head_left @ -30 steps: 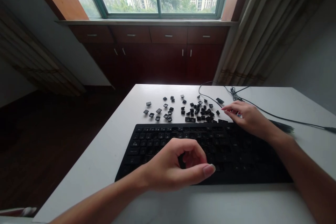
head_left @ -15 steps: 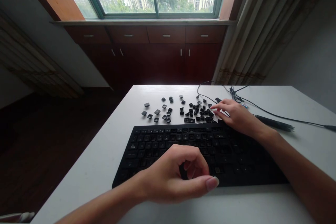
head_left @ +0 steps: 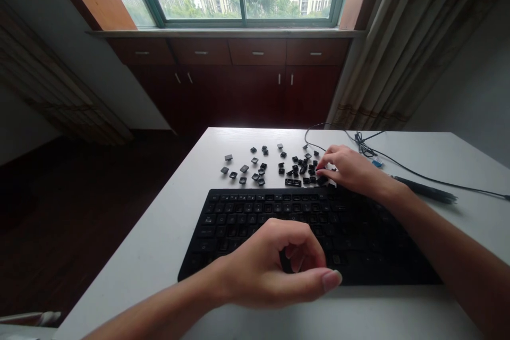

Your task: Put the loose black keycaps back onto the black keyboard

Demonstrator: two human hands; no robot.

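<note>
Low over the middle of a black keyboard (head_left: 271,207), my left hand (head_left: 279,263) has its fingers curled in toward the thumb. The index fingertip is hidden behind the thumb, so anything held there does not show. Several gaps in the keyboard show where keycaps are off. My right hand (head_left: 346,167) reaches past the keyboard's back edge to a heap of loose black keycaps (head_left: 303,167). Its thumb and index fingertip are at the heap's right side, a little apart, and I see nothing held between them. A long keycap (head_left: 293,183) lies near the keyboard's back edge.
More keycaps (head_left: 244,169) lie scattered to the left on the white table (head_left: 159,244). A cable (head_left: 418,175) with a tied bundle (head_left: 364,146) crosses the back right. Beside my right wrist are a black brush-like tool (head_left: 426,189) and a small blue item (head_left: 377,162).
My right hand has moved left, from the keycap heap's right edge in to the keycaps, uncovering the brush-like tool. My left hand keeps its curled shape, slightly lower and further right.
</note>
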